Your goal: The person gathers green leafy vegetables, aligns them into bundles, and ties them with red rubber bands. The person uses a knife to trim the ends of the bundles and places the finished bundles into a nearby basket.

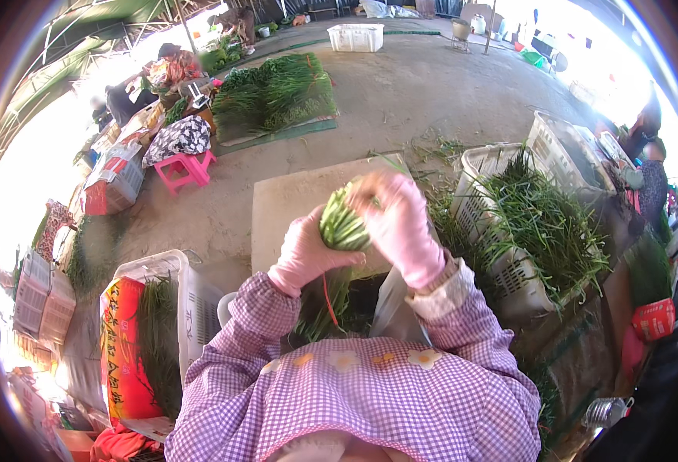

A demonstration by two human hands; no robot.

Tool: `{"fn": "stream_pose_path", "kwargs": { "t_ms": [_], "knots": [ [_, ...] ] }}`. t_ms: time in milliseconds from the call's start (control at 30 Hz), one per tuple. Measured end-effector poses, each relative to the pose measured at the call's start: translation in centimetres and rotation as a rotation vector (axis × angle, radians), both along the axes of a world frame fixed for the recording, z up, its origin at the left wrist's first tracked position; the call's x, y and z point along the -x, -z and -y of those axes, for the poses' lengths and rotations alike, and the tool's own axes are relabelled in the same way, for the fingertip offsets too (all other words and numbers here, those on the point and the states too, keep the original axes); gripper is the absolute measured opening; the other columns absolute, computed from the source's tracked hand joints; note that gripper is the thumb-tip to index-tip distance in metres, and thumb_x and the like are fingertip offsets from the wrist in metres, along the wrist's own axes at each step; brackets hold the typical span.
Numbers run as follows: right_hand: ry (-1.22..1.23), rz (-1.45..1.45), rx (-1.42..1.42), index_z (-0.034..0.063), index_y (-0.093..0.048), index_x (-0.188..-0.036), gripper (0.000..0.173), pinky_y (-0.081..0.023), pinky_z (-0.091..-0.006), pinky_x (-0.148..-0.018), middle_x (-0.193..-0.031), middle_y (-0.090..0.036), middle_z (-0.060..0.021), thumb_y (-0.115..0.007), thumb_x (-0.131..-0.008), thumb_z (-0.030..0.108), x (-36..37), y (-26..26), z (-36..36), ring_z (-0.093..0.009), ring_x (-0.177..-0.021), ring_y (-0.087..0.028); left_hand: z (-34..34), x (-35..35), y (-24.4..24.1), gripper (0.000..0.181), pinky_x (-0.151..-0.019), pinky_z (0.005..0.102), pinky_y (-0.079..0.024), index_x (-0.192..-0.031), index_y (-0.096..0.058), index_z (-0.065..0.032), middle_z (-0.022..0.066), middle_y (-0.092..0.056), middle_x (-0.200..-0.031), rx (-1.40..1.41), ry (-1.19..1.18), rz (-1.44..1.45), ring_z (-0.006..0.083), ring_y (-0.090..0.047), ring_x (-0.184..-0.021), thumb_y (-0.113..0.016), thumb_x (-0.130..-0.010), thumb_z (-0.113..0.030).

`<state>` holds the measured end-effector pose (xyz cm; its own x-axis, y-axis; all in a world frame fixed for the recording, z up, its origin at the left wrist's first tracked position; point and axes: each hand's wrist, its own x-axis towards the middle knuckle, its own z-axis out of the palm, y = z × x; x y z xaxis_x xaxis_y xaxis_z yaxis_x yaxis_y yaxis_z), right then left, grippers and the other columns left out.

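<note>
A bundle of green leafy stalks (342,222) is held upright before me, its cut ends facing up. My left hand (310,248), in a pink glove, grips the bundle from the left side. At the bundle's upper right, my right hand (394,216), pink-gloved with the fingers bare and blurred, has its fingers bent against the stalk ends; whether it holds anything is unclear. A thin red strip (330,303) hangs below my left hand, over the dark green leaves (319,323). Behind the bundle lies a flat tan board (287,202).
On the right, a white plastic crate (506,268) overflows with loose green leaves. Another white crate (194,306) with greens and a red bag (122,346) stands left. A pink stool (186,170) and laid-out greens (275,95) lie farther off. People sit at both sides.
</note>
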<state>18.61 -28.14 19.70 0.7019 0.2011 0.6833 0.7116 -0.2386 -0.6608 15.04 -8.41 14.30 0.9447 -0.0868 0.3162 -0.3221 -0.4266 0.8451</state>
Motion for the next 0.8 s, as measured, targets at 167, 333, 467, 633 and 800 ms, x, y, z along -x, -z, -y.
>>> {"fn": "stream_pose_path", "kwargs": {
  "t_ms": [167, 333, 467, 633, 800],
  "knots": [
    [-0.242, -0.525, -0.392, 0.0024, -0.073, -0.090, 0.043, -0.059, -0.0292, -0.072, -0.087, -0.076, -0.0096, -0.061, -0.108, 0.039, -0.7, -0.2, 2.8, -0.016, -0.070, -0.069, -4.0, 0.3, -2.9, 0.066, -0.099, 0.0346, -0.057, -0.131, -0.066, -0.0024, 0.0060, -0.074, -0.119, 0.711, -0.013, -0.005, 0.0190, -0.071, -0.109, -0.094, -0.071, 0.004],
    [-1.159, -1.244, -0.138, 0.0023, -0.068, -0.127, 0.083, -0.055, -0.0373, -0.097, -0.117, -0.072, -0.0168, -0.045, -0.099, 0.077, 2.9, 7.2, -2.2, -0.027, -0.106, -0.070, -4.4, 2.0, -3.9, 0.049, -0.102, 0.0446, -0.057, -0.138, -0.063, -0.0052, 0.0150, -0.070, -0.128, 0.110, -0.254, 0.600, 0.0267, -0.069, -0.116, -0.072, -0.098, -0.032],
    [-1.918, -1.503, -1.085, 0.0089, -0.047, -0.157, 0.087, -0.042, -0.0429, -0.120, -0.155, -0.056, -0.0143, -0.041, -0.101, 0.076, 1.5, 6.4, -6.2, -0.030, -0.141, -0.053, -4.5, 3.6, -2.2, 0.054, -0.122, 0.0582, -0.025, -0.145, -0.058, -0.0147, 0.0217, -0.057, -0.148, -0.422, -0.100, 0.945, 0.0398, -0.059, -0.135, -0.072, -0.094, -0.028],
    [-1.148, -1.452, -0.943, 0.0057, -0.057, -0.147, 0.059, -0.057, -0.0408, -0.101, -0.132, -0.071, -0.0119, -0.059, -0.106, 0.049, 1.5, 4.0, -5.1, -0.025, -0.114, -0.070, -5.8, 5.7, 2.0, 0.114, -0.127, 0.0601, -0.018, -0.165, -0.028, -0.0099, 0.0276, -0.029, -0.168, -0.467, -0.301, 0.702, 0.0450, -0.026, -0.158, -0.086, -0.067, -0.017],
    [-0.807, -1.015, -0.597, 0.0003, -0.059, -0.140, 0.052, -0.053, -0.0369, -0.103, -0.124, -0.070, -0.0081, -0.072, -0.100, 0.031, -1.7, 7.9, -6.5, -0.020, -0.115, -0.067, -10.6, 4.0, 8.8, 0.105, -0.113, 0.0414, -0.046, -0.167, -0.024, -0.0057, 0.0174, -0.056, -0.149, 1.089, 0.344, -0.487, 0.0249, -0.059, -0.131, -0.089, -0.085, -0.015]
  ]
}}
